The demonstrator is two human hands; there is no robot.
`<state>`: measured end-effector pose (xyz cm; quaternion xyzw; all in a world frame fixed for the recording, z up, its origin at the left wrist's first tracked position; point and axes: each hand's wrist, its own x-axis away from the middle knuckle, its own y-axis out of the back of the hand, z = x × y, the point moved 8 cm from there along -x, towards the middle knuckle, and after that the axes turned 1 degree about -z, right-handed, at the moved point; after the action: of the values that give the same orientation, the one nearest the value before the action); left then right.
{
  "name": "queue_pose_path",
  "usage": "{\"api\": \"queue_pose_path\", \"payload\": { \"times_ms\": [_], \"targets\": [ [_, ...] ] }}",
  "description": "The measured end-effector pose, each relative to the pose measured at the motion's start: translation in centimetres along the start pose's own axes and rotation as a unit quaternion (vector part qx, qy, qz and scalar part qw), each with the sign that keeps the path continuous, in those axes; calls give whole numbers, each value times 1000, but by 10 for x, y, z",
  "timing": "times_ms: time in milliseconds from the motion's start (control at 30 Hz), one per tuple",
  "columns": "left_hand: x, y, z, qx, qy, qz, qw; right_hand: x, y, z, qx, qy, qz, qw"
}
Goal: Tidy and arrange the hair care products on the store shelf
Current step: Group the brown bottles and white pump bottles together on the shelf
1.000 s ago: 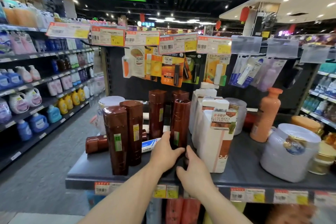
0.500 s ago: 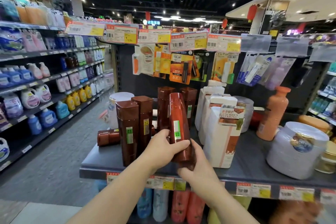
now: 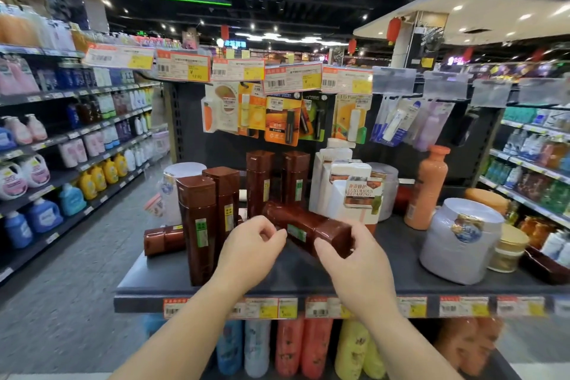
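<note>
Presently the brown bottle (image 3: pixel 307 230) lay nearly horizontal above the shelf (image 3: pixel 308 274), its cap end pinched by the right hand (image 3: pixel 357 265); the left hand (image 3: pixel 251 248) curled loosely beside its middle. Upending it cap-up called for support under both ends.

Held bottle (image 3: pixel 303 230): glossy red-brown w/ green label. Upright bottles (image 3: pixel 197 225): same brown, green/yellow stickers. Boxes (image 3: pixel 345 194): white w/ brown label. Tall bottle (image 3: pixel 427 188): orange. Tub (image 3: pixel 459 241): pale lilac, blue-gold emblem. Shelf (image 3: pixel 308 274): dark grey; price tags (image 3: pixel 271 307): white, red & yellow.
</note>
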<state>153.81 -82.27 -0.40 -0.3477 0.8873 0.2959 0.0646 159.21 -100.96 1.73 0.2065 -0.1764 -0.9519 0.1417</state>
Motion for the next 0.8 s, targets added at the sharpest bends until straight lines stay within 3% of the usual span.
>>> {"api": "queue_pose_path", "payload": {
  "times_ms": [67, 200, 400, 567, 800],
  "targets": [
    [0, 0, -6, -64, -62, 3, 996, -2, 5, 9, 20, 32, -11, 999],
    [3, -29, 1, -110, -63, 153, 980, -4, -3, 23, 45, 78, 7, 996],
    [-6, -32, 23, 0, 10, 91, 996, -15, -21, 21, -27, 47, 16, 998],
    [-11, -30, 22, -51, 54, 33, 997, -10, -52, -17, 43, 0, 69, 997],
    [-14, -37, 37, 18, 81, 97, 992, -11, -70, -37, 29, -40, 119, 992]
  ]
}}
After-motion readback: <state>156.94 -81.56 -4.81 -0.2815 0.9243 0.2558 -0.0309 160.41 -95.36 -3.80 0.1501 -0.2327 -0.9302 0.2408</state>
